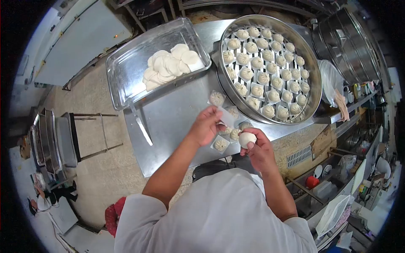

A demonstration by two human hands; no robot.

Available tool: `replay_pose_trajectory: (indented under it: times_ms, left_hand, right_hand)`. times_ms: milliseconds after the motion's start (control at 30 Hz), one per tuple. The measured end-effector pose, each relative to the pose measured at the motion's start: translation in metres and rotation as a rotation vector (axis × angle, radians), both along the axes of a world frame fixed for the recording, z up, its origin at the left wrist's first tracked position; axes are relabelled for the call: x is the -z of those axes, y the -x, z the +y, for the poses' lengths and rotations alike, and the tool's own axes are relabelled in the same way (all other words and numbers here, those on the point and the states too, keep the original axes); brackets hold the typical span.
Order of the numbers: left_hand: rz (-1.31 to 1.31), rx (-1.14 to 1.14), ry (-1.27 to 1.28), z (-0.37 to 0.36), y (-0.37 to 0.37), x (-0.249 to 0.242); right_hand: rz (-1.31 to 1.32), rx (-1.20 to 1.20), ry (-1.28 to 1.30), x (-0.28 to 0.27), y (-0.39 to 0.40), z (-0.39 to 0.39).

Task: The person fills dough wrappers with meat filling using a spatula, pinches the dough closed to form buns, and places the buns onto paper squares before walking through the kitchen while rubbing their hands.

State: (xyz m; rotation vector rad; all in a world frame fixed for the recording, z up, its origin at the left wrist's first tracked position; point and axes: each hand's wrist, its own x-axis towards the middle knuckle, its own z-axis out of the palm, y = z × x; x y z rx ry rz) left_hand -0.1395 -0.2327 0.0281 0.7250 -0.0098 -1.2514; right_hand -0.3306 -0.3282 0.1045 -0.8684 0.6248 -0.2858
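My left hand [206,125] pinches a small square of white paper [227,119] over the table. Close to it, my right hand [260,152] holds a smooth, round white bun [246,139] between thumb and fingers. Below and around my hands, several pleated buns sit on paper squares, among them one bun [217,98] farther out and another bun [220,145] nearer to me. Beyond my right hand stands a large round steamer [312,110] filled with rows of pleated buns on paper.
A clear-walled tray [116,69] at the far left of the metal table [168,122] holds a pile of flat dough rounds [168,65]. A long flat blade [143,130] lies beside it. Stacked steamer tiers [346,46] and a plastic bag [330,76] are at the right.
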Motion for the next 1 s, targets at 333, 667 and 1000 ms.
replay_pose_trajectory:
  times_ms: [333, 667, 1000]
  left_hand:
    - [-0.576, -0.104, -0.369, 0.017, 0.051, -0.01]
    - [-0.132, -0.002, -0.252, 0.011, 0.096, -0.023]
    - [0.034, 0.13, -0.115, -0.019, 0.15, 0.006]
  right_hand:
    - [-0.026, -0.064, 0.43, -0.005, 0.007, 0.014]
    - [0.124, -0.165, 1.397, -0.012, 0.017, 0.011]
    - [0.414, -0.269, 1.397, 0.024, 0.067, -0.031]
